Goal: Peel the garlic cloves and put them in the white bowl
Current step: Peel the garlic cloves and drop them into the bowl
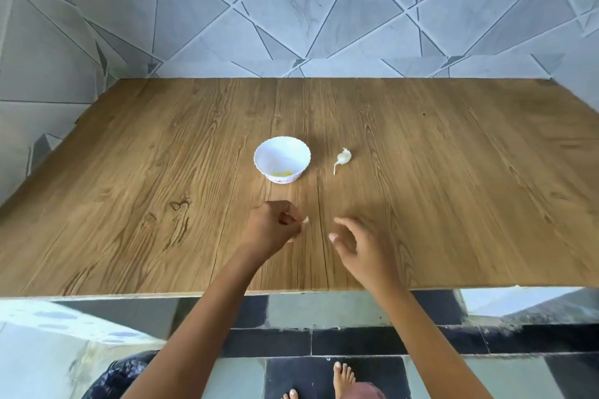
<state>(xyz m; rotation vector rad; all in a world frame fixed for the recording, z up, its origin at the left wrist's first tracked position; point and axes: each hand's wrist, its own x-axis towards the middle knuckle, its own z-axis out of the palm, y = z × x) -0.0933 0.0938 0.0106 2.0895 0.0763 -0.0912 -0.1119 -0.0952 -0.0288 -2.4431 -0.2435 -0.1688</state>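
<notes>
A person works at a wood-grain bench [129, 204] set against a wall of grey tiles [113, 10]. At the lower left, below the bench edge and just left of the left forearm, lies a dark, crinkled bag [110, 377], partly cut off by the frame.

The left grip [274, 227] hovers over the near middle of the bench. Its fingers are curled, with thumb and fingertips pinching a small pale clove [305, 220] that pokes out on its right side, toward the other hand. Whether the clove is peeled cannot be told.

Beyond the left grip, and a touch to its right, the white bowl [282, 152] sits upright on the bench, well apart from both hands. A few yellowish peeled cloves [281, 174] lie at its bottom.

Right of the bowl, and beyond the gap between the two grips, the rest of a garlic head [343, 158] rests on the wood. Its thin stalk points back toward the person. It lies near the bowl but does not touch it.

The right grip [356, 243] is held just right of the clove and apart from it, fingers loosely spread and holding nothing, thumb turned toward the left grip. Whether it touches the bench cannot be told.

Below the bench edge, between the two forearms, bare feet [343, 377] show on a floor [324, 311] of dark and pale tiles.
</notes>
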